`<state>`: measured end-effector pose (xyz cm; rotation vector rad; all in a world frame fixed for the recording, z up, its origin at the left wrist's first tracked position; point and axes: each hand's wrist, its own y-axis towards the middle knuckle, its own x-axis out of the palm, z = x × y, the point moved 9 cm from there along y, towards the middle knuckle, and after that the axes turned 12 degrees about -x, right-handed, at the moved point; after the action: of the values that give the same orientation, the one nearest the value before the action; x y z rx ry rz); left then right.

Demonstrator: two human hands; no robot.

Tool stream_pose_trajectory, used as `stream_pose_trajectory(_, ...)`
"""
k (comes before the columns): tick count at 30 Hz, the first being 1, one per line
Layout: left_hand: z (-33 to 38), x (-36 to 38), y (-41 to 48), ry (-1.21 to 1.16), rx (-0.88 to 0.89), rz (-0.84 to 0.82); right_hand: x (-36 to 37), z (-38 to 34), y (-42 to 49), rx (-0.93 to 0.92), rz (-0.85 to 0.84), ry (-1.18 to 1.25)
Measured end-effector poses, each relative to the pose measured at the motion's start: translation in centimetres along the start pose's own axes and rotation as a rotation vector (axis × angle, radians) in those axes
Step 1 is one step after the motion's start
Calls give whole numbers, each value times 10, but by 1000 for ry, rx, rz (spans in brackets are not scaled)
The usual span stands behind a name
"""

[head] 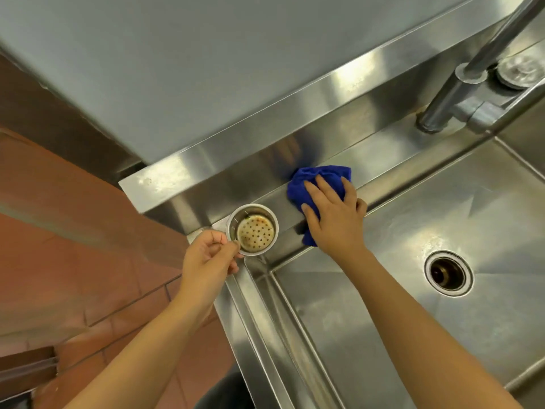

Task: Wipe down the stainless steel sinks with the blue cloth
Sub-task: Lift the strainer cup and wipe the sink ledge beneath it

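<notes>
We saw a sink (pixel 383 290) of brushed stainless steel, smooth and shiny, its basin showing fine grain lines and cloudy water marks. The raised steel ledge (pixel 265 137) behind it gleamed with bright streaks and had dull blotches at its left end. The blue cloth (pixel 306 184) was soft, plush and matt, bunched in folds. The strainer basket (pixel 255 231) was thin polished metal, its perforated bottom stained brown and yellowish. The drain ring (pixel 448 290) was shiny metal round a dark hole. The faucet (pixel 451 98) was smooth grey metal with a satin sheen. The wall panel (pixel 206 54) above looked flat, grey and matt. The floor tiles (pixel 73 231) were reddish-brown and matt, with dark grout lines.
</notes>
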<state>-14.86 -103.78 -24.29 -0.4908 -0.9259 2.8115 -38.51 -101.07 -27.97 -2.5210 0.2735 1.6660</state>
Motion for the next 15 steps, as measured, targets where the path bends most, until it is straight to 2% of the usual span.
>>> stream_pose_trajectory(2,2,6,1,10,0,1,-5,15,7,3,-7,-2)
stream_pose_trajectory(9,13,19,6,9,17,-12,-40,79,30,205,127,59)
stream_pose_trajectory(12,14,22,6,5,13,-15,-35,72,25,275,157,88)
stream_pose_trajectory(15,13,24,8,7,4,-13,-21,45,11,194,144,79)
